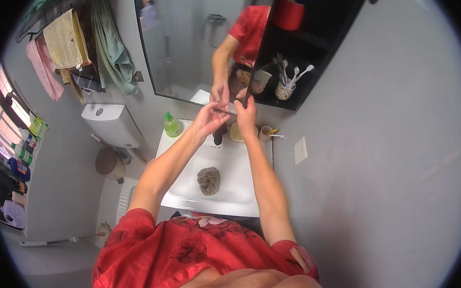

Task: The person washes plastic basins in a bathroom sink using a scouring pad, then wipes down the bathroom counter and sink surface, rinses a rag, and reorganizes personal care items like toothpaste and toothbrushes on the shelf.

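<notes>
My right hand [246, 115] is closed around the lower right corner of a black-framed mirror door [188, 54], beside an open black shelf compartment [320, 42]. Palm up, my left hand [210, 121] is at the mirror's bottom edge with its fingers apart; whether it touches the frame cannot be told. Both hands are above the back of a white washbasin [232, 176] and its dark faucet [218, 135]. A crumpled grey-brown cloth [209, 181] lies in the basin. The mirror reflects an arm and a red sleeve.
A green pump bottle [172, 125] and a cup [265, 133] with a toothbrush stand on the basin's back rim. A patterned cup [285, 92] of toothbrushes and a red container [288, 13] are in the cabinet. Towels [109, 49] hang left, above a white toilet cistern [111, 125].
</notes>
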Demonstrator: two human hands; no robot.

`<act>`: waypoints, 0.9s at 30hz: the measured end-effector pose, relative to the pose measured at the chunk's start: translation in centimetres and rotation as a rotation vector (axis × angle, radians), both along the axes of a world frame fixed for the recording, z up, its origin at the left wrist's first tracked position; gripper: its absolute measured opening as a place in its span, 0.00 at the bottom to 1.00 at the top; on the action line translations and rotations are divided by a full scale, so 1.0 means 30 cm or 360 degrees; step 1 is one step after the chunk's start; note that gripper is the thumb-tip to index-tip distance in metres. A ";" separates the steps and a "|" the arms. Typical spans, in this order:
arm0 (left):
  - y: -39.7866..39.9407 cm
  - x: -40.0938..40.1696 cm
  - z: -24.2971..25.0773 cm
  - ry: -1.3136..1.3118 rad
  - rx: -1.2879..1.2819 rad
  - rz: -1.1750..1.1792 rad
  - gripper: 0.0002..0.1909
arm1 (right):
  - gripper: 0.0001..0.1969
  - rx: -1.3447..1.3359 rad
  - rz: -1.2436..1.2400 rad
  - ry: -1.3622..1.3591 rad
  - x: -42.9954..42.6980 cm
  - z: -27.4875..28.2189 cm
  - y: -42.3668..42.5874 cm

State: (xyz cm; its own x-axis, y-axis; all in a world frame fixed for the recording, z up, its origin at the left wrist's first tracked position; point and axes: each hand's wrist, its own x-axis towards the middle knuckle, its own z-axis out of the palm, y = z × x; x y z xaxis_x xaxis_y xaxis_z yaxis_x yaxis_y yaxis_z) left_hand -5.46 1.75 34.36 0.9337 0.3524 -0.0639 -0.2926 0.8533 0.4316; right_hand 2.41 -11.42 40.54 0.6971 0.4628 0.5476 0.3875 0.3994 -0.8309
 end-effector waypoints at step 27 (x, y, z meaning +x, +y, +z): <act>0.034 -0.960 0.080 0.0062 0.0173 0.0838 0.15 | 0.17 -0.0253 0.0620 -0.1226 -0.958 0.032 0.130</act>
State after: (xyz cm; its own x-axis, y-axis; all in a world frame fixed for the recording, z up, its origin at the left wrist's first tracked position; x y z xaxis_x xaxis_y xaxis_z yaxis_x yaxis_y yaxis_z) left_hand -34.26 2.76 36.76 0.6264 0.7789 -0.0321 -0.6509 0.5452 0.5283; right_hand -26.33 -7.53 41.52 -0.0637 0.7018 0.7095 0.7237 0.5220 -0.4514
